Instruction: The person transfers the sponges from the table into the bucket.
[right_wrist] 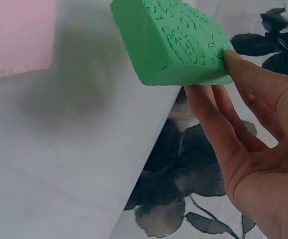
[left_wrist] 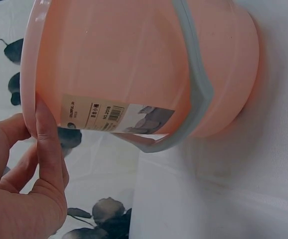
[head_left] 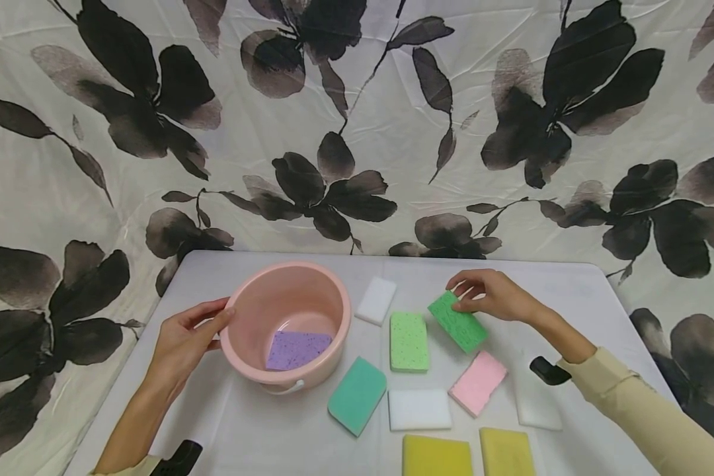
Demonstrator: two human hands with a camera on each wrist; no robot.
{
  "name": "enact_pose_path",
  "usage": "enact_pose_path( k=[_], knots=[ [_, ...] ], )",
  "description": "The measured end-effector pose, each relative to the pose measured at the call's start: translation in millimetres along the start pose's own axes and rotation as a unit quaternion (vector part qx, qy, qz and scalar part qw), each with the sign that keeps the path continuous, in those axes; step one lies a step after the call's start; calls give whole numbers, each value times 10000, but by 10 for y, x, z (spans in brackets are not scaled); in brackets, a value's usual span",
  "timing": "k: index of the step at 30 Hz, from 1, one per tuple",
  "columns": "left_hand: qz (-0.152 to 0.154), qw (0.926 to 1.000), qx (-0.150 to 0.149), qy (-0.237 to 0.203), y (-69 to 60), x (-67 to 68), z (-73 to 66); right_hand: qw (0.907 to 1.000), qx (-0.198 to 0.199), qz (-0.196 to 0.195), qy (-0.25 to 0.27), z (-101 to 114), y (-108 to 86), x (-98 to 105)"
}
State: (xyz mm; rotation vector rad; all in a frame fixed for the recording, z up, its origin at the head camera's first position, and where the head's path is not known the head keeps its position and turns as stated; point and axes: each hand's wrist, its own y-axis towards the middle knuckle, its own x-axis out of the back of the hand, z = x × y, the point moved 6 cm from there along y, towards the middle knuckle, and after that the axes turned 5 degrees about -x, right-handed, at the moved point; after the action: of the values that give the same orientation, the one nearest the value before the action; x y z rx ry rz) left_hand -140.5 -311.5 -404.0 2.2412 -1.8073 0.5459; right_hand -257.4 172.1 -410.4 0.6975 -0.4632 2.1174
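A pink bucket with a purple sponge lying inside stands at the left of the table. My left hand pinches its rim between thumb and fingers; in the left wrist view the same hand holds the edge of the bucket, which bears a label and a grey handle. My right hand grips a bright green sponge by its upper corner. From the right wrist view, the hand has its thumb on the patterned face of the green sponge, raised over the table.
Around the raised sponge lie a light green sponge, a pink one, a teal one, several white ones and two yellow ones near the front. A flowered cloth hangs behind the table.
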Motion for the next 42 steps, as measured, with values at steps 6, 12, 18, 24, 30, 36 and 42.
enact_pose_path(
  k=[6,12,18,24,30,36,42],
  knots=[
    [-52,10000,-73,7,-1,12,-13,9999,108,-18,0,128,37,37],
    [-67,10000,-12,-12,-3,12,-8,9999,14,136,21,244,86,60],
    [-62,9999,93,3,7,8,-7,9994,-91,249,209,401,148,103],
    [-131,9998,135,55,21,-6,-8,9989,36,275,375,608,204,141],
    [-111,9998,173,-4,23,-10,6,9968,151,459,634,815,291,129],
    [-89,9998,200,-1,13,17,8,9922,88,727,1012,1003,394,77],
    [-75,9996,256,50,24,-4,13,9887,-6,854,1231,1164,517,18]
  ],
)
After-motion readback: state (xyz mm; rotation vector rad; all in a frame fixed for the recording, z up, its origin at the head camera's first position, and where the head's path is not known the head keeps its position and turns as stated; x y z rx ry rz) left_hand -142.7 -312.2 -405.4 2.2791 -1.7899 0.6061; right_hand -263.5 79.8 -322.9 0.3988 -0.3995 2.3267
